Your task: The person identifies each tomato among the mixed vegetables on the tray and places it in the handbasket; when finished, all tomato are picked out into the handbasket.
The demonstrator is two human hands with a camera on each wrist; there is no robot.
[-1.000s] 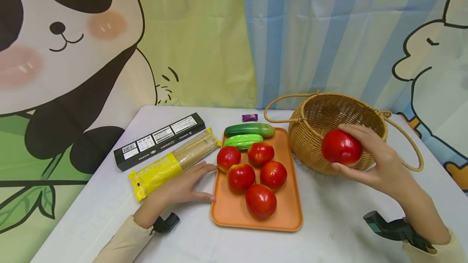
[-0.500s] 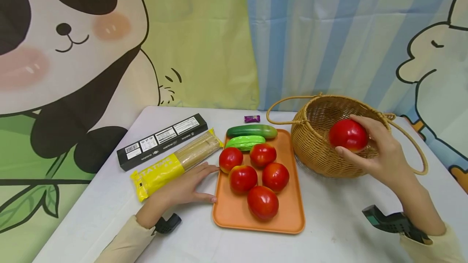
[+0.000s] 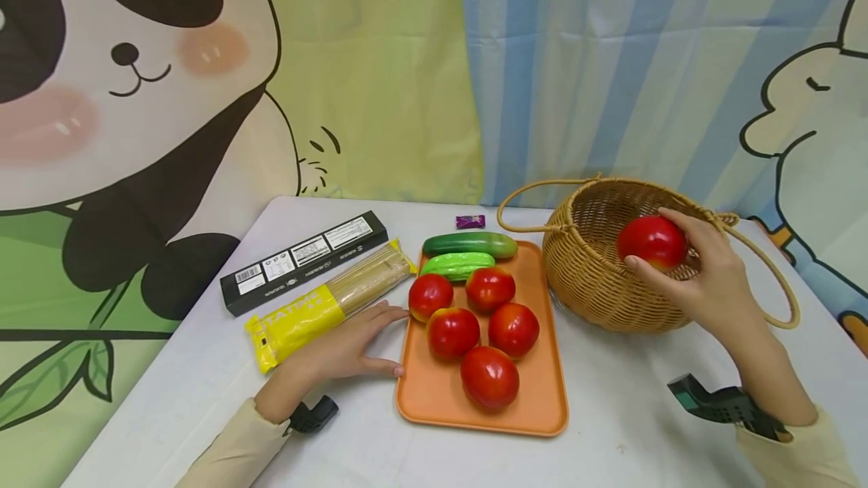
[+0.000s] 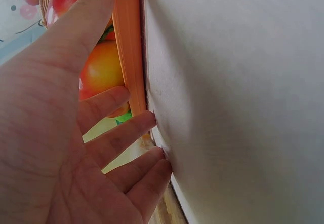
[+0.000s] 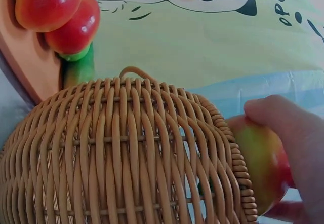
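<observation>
In the head view my right hand (image 3: 712,277) holds a glossy red apple-like fruit (image 3: 652,241) at the opening of a wicker basket (image 3: 610,296). The right wrist view shows this fruit's yellow-green side (image 5: 258,158) beside the woven rim (image 5: 238,168), with fingers and thumb around it. My left hand (image 3: 346,345) has its fingers spread at the left edge of an orange tray (image 3: 536,405); its thumb touches that edge. Several similar red fruits (image 3: 490,377) lie on the tray, behind them a bumpy light green vegetable (image 3: 458,266) and a dark green cucumber (image 3: 471,245).
Left of the tray lie a yellow pack of noodles (image 3: 332,303) and a long black box (image 3: 305,262). A small purple wrapped candy (image 3: 470,222) lies behind the tray. The basket's loop handles (image 3: 780,292) stick out sideways. A printed curtain (image 3: 380,96) hangs behind the white table (image 3: 325,458).
My right hand has carried the red fruit from in front of the basket up and over its rim to the opening. The left hand has stayed at the tray's edge.
</observation>
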